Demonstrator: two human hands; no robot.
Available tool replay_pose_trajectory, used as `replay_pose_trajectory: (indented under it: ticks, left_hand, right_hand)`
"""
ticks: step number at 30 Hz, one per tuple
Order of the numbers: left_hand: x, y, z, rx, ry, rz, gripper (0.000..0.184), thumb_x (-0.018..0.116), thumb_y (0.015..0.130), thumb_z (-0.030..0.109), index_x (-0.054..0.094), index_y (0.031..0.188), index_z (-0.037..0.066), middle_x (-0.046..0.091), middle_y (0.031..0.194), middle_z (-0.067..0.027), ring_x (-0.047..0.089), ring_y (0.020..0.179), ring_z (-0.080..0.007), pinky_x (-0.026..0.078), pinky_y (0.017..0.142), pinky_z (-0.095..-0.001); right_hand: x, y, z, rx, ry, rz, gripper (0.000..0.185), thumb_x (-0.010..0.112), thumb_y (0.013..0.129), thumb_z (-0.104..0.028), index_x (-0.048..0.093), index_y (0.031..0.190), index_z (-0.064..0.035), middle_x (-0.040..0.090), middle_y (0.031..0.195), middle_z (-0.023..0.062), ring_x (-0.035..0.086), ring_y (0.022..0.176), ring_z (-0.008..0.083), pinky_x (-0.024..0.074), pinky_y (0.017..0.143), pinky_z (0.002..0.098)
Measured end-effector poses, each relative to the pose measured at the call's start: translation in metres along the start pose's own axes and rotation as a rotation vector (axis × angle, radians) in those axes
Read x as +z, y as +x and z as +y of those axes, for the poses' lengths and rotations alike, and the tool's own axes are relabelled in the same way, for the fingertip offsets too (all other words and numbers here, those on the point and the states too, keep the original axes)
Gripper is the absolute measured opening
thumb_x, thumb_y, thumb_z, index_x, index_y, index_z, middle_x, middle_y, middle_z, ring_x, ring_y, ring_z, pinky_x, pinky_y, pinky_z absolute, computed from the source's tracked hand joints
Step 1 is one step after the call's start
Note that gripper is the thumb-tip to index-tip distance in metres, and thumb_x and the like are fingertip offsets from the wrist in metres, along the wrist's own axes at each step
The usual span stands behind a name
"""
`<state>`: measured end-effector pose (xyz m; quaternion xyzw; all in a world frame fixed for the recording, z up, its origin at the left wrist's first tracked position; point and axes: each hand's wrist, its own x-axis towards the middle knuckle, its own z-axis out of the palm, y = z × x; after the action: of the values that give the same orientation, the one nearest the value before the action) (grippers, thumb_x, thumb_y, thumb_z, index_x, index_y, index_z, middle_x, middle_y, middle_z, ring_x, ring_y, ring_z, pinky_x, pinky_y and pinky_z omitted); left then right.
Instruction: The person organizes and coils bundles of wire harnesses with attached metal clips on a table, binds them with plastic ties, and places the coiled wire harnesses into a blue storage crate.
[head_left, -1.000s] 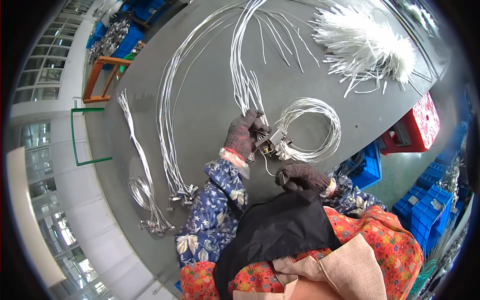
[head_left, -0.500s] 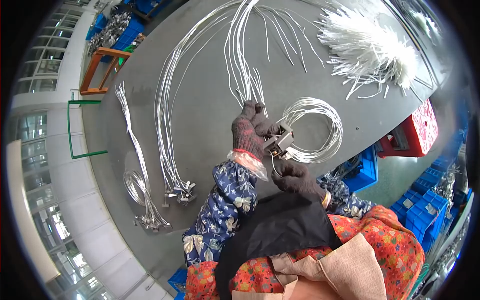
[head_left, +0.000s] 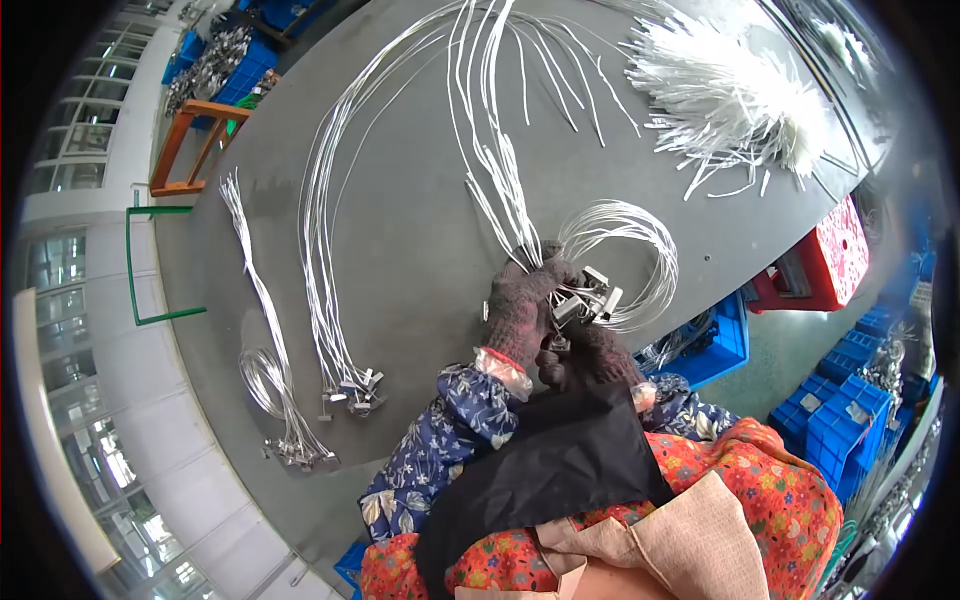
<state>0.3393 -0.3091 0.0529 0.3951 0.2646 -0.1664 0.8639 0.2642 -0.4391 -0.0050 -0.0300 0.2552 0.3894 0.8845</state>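
Observation:
My left hand (head_left: 520, 305), in a dark knit glove, is closed around a bundle of white wires (head_left: 510, 195) that runs up the grey table. Small metal connectors (head_left: 588, 298) on wire ends stick out to the right of its fingers. My right hand (head_left: 600, 355), gloved too, is curled just below and touches the cluster. What its fingers pinch is hidden. Beside both hands, a coil of white wire (head_left: 668, 250) lies on the table. One loose connector (head_left: 486, 311) shows at the left edge of my left hand.
To the left lie a long wire bundle with connectors (head_left: 352, 390) and a coiled bundle (head_left: 265, 375). A thick pile of white strands (head_left: 740, 95) covers the far right of the grey table (head_left: 420, 250). Off the right edge stand a red stool (head_left: 835, 260) and blue crates (head_left: 835, 410).
My left hand has moved down and now grips the wire bundle, pulled toward me. The grey block-like piece held before is out of sight; several connectors show. My right hand has come closer.

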Motion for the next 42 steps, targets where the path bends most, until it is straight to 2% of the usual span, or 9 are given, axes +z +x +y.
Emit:
replay_pose_trajectory:
  ticks: [4,6,10,17,20,24,26,29,42]
  left_hand:
    - [-0.010,-0.013,0.024,-0.031,-0.007,-0.009,0.029,0.064,0.092,0.009,0.054,0.118,-0.001,0.065,0.089,-0.0105,0.066,0.078,-0.0217,0.057,0.070,-0.0327]
    - [-0.018,-0.021,0.032,0.027,0.078,-0.009,0.026,0.063,0.093,0.011,0.056,0.116,0.000,0.065,0.086,-0.0102,0.066,0.077,-0.0207,0.057,0.068,-0.0325]
    - [-0.046,-0.044,0.061,0.139,0.206,0.045,0.039,0.063,0.094,0.019,0.055,0.125,-0.004,0.063,0.082,-0.0073,0.064,0.071,-0.0161,0.054,0.066,-0.0284]
    - [-0.069,-0.088,0.059,0.113,0.294,0.135,0.027,0.063,0.093,0.019,0.061,0.107,-0.004,0.066,0.079,-0.0114,0.067,0.070,-0.0194,0.056,0.065,-0.0297]
    - [-0.075,-0.101,0.046,0.071,0.304,0.140,0.021,0.062,0.091,0.014,0.062,0.096,-0.006,0.066,0.080,-0.0121,0.066,0.074,-0.0186,0.054,0.072,-0.0307]
    - [-0.092,-0.111,0.035,0.036,0.303,0.198,0.022,0.062,0.093,0.018,0.060,0.098,-0.004,0.066,0.082,-0.0119,0.067,0.074,-0.0180,0.056,0.066,-0.0301]
    - [-0.099,-0.113,0.040,0.256,0.978,0.255,0.022,0.063,0.093,0.018,0.061,0.100,-0.004,0.067,0.082,-0.0098,0.066,0.074,-0.0162,0.056,0.068,-0.0288]
    - [-0.094,-0.110,0.037,0.190,0.145,0.428,0.021,0.069,0.088,0.018,0.066,0.097,-0.001,0.066,0.081,-0.0040,0.061,0.074,-0.0103,0.051,0.070,-0.0265]
    - [-0.087,-0.091,0.061,0.180,0.259,0.383,0.022,0.066,0.089,0.019,0.067,0.099,0.000,0.066,0.083,-0.0029,0.061,0.071,-0.0106,0.050,0.066,-0.0253]
  right_hand:
    - [0.078,-0.029,-0.017,0.184,-0.100,-0.142,0.039,0.063,0.092,-0.022,0.055,0.124,-0.0013,0.064,0.107,0.0097,0.063,0.098,0.0259,0.0545,0.083,0.0387]
    - [0.042,-0.021,-0.015,0.103,-0.672,-0.133,0.042,0.065,0.088,-0.022,0.056,0.125,-0.0032,0.062,0.112,0.0150,0.063,0.100,0.0236,0.0527,0.082,0.0360]
    - [0.066,-0.011,-0.042,0.047,-1.250,-0.021,0.035,0.067,0.086,-0.020,0.062,0.114,-0.0010,0.065,0.099,0.0112,0.065,0.072,0.0143,0.0517,0.060,0.0268]
    - [0.126,0.062,-0.030,-0.336,-1.144,0.073,0.026,0.065,0.091,-0.023,0.064,0.108,-0.0027,0.062,0.075,0.0008,0.055,0.058,0.0068,0.0419,0.050,0.0208]
    - [0.120,0.108,-0.023,-0.021,-0.971,-0.040,0.026,0.065,0.092,-0.022,0.064,0.108,-0.0024,0.062,0.078,-0.0009,0.055,0.064,0.0053,0.0419,0.053,0.0203]
    - [0.113,0.126,0.002,-0.120,-1.053,-0.020,0.021,0.066,0.091,-0.019,0.065,0.103,-0.0017,0.060,0.076,-0.0037,0.054,0.064,0.0048,0.0428,0.057,0.0196]
    - [0.128,0.116,0.005,0.003,-1.067,0.067,0.020,0.067,0.090,-0.019,0.066,0.101,-0.0025,0.061,0.075,-0.0032,0.054,0.064,0.0053,0.0428,0.057,0.0199]
    - [0.140,0.108,0.018,-0.020,-1.181,0.067,0.022,0.068,0.088,-0.019,0.066,0.104,-0.0039,0.063,0.074,0.0001,0.054,0.057,0.0068,0.0404,0.048,0.0228]
    - [0.134,0.112,0.017,-0.096,-1.163,0.086,0.020,0.070,0.085,-0.014,0.065,0.100,-0.0022,0.062,0.070,0.0026,0.058,0.053,0.0106,0.0425,0.046,0.0240]
